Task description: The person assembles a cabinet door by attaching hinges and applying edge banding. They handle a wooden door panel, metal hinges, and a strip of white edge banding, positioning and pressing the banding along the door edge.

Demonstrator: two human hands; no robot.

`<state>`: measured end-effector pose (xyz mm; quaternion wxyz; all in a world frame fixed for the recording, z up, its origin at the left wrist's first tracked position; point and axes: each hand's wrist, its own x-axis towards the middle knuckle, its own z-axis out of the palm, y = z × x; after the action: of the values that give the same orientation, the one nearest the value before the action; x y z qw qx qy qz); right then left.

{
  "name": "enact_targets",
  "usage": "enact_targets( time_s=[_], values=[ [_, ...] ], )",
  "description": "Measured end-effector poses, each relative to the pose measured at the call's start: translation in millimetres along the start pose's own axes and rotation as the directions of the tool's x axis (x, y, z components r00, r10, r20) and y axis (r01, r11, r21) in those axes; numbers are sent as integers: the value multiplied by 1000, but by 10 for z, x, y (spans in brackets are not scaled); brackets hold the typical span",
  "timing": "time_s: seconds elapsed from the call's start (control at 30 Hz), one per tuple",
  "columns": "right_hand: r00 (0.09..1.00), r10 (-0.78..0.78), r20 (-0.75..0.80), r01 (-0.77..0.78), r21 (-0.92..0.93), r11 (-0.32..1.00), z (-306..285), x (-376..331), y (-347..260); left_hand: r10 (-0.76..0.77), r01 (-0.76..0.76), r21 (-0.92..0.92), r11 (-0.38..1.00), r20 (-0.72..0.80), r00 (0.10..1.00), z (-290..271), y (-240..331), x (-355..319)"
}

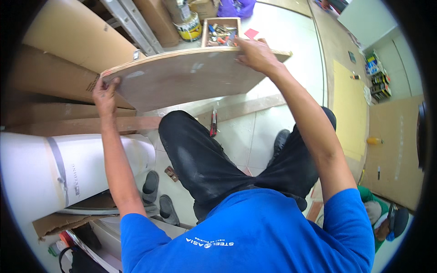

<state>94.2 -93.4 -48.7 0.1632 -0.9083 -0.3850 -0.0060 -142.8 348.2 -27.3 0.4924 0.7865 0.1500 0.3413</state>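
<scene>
I hold a plywood board (182, 79) out in front of me above my knees, my left hand (105, 93) gripping its left corner, my right hand (255, 54) clasping the far edge. Below lies a pale tiled floor (248, 136) with a red-handled tool (213, 123); cardboard sheets (68, 36), a wooden tray of tools (221, 32) and a white roll (68, 168) surround me.

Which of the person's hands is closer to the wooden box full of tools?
Right. The right hand grips the plywood board just below the wooden box; the left hand holds the board's far left corner.
</scene>
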Motion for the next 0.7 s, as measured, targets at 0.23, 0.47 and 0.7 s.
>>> enact_targets(
  time_s=[0.23, 0.47, 0.7],
  values=[
    [915, 59, -399, -50, 35, 998, -254, -380, 136, 57, -40, -116, 992, 148, 987, 805, 1103, 108],
    [760, 103, -642, 154, 331, 931, -127, -751, -632, 205, -332, 290, 897, 394, 896, 1910, 2184, 661],
    [792, 408, -455, 100, 755, 648, -491, -524, -947, 339, -600, 570, 561, 504, 795, 3778, 2926, 990]
  ],
)
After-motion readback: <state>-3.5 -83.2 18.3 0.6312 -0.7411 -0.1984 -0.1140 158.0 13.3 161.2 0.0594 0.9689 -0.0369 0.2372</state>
